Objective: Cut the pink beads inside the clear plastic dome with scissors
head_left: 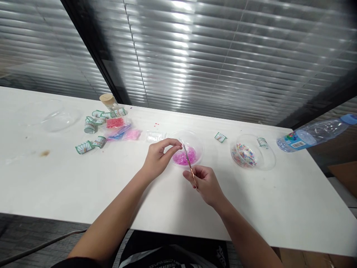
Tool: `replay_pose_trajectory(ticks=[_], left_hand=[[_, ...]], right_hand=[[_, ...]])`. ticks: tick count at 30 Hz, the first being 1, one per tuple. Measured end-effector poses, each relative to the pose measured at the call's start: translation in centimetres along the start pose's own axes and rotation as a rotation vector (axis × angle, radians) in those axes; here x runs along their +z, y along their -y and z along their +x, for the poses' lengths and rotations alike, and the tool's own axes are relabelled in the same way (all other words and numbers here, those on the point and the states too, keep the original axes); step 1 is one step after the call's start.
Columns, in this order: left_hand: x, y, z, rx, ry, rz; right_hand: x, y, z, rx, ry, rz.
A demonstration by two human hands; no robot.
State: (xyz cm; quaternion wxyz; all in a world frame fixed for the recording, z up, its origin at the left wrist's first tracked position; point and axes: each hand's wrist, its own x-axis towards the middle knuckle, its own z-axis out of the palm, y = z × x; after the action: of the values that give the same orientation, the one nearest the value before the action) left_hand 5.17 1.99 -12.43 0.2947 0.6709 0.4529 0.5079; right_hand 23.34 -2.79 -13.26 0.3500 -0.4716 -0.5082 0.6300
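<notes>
A clear round bowl [201, 143] with purple-pink shreds [184, 156] in it stands in front of me on the white table. My right hand [203, 181] grips a pair of scissors [189, 160] by the copper-coloured handles, the blades pointing away from me over the bowl. Above the bowl's left side, my left hand [161, 156] pinches something too small to make out beside the scissor tips. Whether the blades touch it, I cannot tell. A flat clear plastic packet [155, 136] lies just left of the bowl.
Several green-and-white wrappers [84, 147], a red packet [115, 123], a pink packet [132, 134] and a lidded jar [108, 100] cluster at left. Rightward are one wrapper [220, 137], a tub of coloured beads [244, 155] and a tilted plastic bottle [315, 134]. Blinds [178, 56] stand behind.
</notes>
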Motion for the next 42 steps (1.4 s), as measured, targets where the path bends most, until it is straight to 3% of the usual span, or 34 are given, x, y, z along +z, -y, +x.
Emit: replay_pose_trajectory(ticks=[33, 38, 42], left_hand=[[-0.1, -0.04, 0.02, -0.05, 0.072, -0.041], [-0.01, -0.31, -0.01, -0.024, 0.026, 0.013], [0.04, -0.65, -0.03, 0.081, -0.037, 0.209]], right_hand=[[0.07, 0.11, -0.04, -0.008, -0.019, -0.012], [0.0, -0.08, 0.13, -0.018, -0.024, -0.031], [-0.05, -0.18, 0.19, -0.015, -0.026, -0.036]])
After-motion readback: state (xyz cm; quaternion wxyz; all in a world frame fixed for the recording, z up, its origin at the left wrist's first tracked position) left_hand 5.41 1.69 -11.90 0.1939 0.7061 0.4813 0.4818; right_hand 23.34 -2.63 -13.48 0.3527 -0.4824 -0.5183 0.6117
